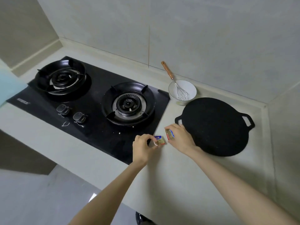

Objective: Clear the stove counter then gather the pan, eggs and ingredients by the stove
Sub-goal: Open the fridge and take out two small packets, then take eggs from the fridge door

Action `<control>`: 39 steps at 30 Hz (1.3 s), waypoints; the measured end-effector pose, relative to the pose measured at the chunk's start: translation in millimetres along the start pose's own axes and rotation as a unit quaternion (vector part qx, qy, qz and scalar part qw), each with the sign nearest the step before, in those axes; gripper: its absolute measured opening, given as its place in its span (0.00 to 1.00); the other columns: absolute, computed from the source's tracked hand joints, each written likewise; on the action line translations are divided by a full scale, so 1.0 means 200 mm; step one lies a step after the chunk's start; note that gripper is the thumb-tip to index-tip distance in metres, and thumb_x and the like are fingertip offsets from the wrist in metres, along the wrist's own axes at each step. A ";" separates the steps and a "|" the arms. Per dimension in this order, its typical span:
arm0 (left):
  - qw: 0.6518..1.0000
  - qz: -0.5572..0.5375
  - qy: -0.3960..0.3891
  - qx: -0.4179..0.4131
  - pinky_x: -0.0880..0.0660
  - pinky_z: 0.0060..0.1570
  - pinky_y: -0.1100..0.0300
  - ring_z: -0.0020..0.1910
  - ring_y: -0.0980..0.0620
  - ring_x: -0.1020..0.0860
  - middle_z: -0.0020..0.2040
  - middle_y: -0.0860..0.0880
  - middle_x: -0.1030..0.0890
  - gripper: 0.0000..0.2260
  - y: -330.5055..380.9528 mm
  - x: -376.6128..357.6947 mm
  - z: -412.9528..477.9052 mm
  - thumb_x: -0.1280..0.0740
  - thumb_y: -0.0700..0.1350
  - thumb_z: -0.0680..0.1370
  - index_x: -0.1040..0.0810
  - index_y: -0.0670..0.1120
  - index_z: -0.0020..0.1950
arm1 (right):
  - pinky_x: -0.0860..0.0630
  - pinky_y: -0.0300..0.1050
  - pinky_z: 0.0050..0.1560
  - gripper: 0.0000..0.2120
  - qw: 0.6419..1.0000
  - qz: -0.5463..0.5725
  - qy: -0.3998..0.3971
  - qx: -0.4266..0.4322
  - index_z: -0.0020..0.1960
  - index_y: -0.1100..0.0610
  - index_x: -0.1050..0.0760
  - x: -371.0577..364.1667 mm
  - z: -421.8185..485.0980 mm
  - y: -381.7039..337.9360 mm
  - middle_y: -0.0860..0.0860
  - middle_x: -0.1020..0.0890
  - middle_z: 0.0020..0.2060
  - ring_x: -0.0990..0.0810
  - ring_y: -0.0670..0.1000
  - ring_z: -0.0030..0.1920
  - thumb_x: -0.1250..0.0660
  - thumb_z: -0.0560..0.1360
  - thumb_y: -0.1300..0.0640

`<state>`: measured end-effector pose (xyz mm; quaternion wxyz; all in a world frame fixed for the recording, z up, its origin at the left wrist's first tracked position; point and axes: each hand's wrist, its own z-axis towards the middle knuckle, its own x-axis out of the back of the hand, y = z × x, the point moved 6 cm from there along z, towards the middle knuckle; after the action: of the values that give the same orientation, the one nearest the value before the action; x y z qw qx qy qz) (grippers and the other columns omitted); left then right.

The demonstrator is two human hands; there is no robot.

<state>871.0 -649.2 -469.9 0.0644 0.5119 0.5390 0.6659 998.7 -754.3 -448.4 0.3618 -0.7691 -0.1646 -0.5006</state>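
A flat black pan (215,125) with two loop handles lies on the pale counter (178,179), right of the black two-burner gas stove (90,101). Behind it stands a white bowl (188,87) with a wooden-handled whisk (177,85) leaning in it. My left hand (143,148) pinches a small gold, blue and red packet (159,140) at the stove's front right corner. My right hand (180,137) pinches a second small packet (169,134) of the same kind, just left of the pan's rim. Both packets sit low over the counter.
Tiled walls close the counter at the back and right, forming a corner behind the pan. Two stove knobs (71,113) sit at the front of the glass top. A pale blue object (9,85) shows at the left edge. The floor lies below the counter's front edge.
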 end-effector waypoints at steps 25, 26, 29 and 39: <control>0.996 -0.089 0.018 -0.008 0.27 0.47 0.72 0.48 0.60 0.21 0.49 0.58 0.19 0.08 0.01 0.50 -0.09 0.32 0.40 0.76 0.21 0.51 0.53 | 0.28 0.41 0.56 0.19 0.982 0.140 0.066 0.112 0.65 0.51 0.26 0.25 -0.02 -0.45 0.48 0.21 0.58 0.24 0.50 0.54 0.34 0.75 0.62; 0.995 -0.092 0.024 -0.007 0.26 0.48 0.71 0.48 0.60 0.21 0.49 0.58 0.19 0.08 0.00 0.58 -0.12 0.33 0.40 0.77 0.21 0.51 0.53 | 0.27 0.42 0.55 0.19 0.978 0.152 0.068 0.126 0.64 0.51 0.25 0.26 -0.04 -0.53 0.47 0.21 0.57 0.23 0.49 0.52 0.34 0.75 0.62; 0.993 -0.103 0.065 0.008 0.26 0.47 0.70 0.46 0.59 0.21 0.48 0.57 0.18 0.10 -0.04 0.85 -0.25 0.35 0.38 0.77 0.22 0.52 0.53 | 0.27 0.41 0.55 0.18 0.966 0.167 0.069 0.184 0.62 0.50 0.24 0.25 -0.12 -0.81 0.45 0.22 0.55 0.24 0.47 0.50 0.33 0.74 0.62; 0.945 -0.120 0.298 0.068 0.23 0.45 0.67 0.47 0.59 0.19 0.50 0.53 0.17 0.11 -0.39 1.80 -1.21 0.36 0.36 0.78 0.21 0.48 0.56 | 0.27 0.42 0.56 0.18 0.898 0.141 -0.035 0.415 0.63 0.49 0.25 -0.02 -0.63 -2.00 0.44 0.22 0.58 0.24 0.46 0.51 0.35 0.75 0.60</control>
<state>483.8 -545.1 -285.6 -0.0543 0.2246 0.6348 0.7373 668.8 -571.5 -266.0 0.7092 -0.5813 -0.2596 -0.3028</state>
